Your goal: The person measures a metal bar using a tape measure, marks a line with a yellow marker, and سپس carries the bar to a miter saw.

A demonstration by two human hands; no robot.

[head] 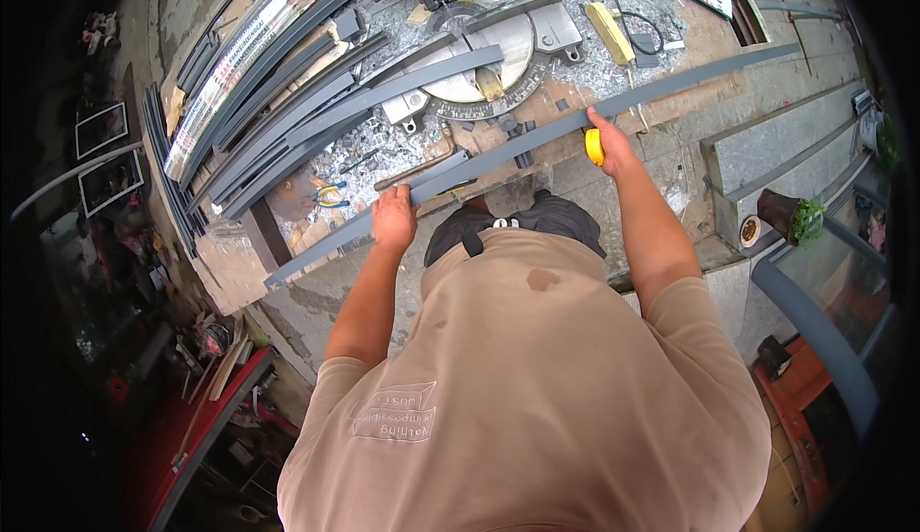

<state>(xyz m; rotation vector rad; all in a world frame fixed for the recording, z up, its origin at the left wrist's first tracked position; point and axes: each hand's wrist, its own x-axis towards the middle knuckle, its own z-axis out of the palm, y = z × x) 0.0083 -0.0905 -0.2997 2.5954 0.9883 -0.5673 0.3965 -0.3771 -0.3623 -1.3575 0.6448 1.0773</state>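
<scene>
A long flat grey profile runs across the front edge of the workbench, from the lower left to the upper right. My left hand grips it left of centre. Farther right, my right hand holds the same profile, its thumb on the upper face. Also in that hand is a round yellow object that looks like a tape measure. A metal bar tool with a bent end lies just behind the profile near my left hand. Short dark offcuts sit between my hands, partly covered by the profile.
Behind the profile stands a miter saw amid metal shavings. More grey profiles are stacked to its left, one lying over the saw's base. Blue-and-yellow pliers lie at left. A yellow block and a black cable are at right.
</scene>
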